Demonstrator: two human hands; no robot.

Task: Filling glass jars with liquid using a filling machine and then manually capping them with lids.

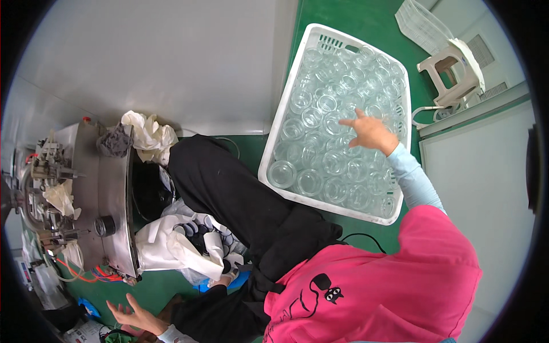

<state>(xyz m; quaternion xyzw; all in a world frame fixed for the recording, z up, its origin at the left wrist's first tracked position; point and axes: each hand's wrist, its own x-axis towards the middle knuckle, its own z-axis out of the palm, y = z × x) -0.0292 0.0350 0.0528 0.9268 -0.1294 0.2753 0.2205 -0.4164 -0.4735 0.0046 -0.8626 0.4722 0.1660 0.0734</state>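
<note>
Clear glass jars (334,163) fill a white crate (264,163), packed close together, most with their round mouths up. The crate stands on the green floor (337,12), ahead of the person and to the right.

The right hand (373,132) is above the jars, its fingers spread apart and clamped on nothing; whether a fingertip touches a rim, I cannot tell. A pale blue cuff (413,174) shows below the pink sleeve (437,234).

The left hand (140,319) is well apart from the crate, at the lower left. It is empty, palm partly turned up, fingers apart, near a black trouser leg (209,314).

Between the trouser legs lies a white bag (163,243) holding dark and grey discs (197,234). Left of the bag is a steel machine (111,191), with a dark round cap (104,226) on it and a grey rag (114,140) at its far edge. A stool (449,74) and a white basket (422,26) stand beyond the crate.
</note>
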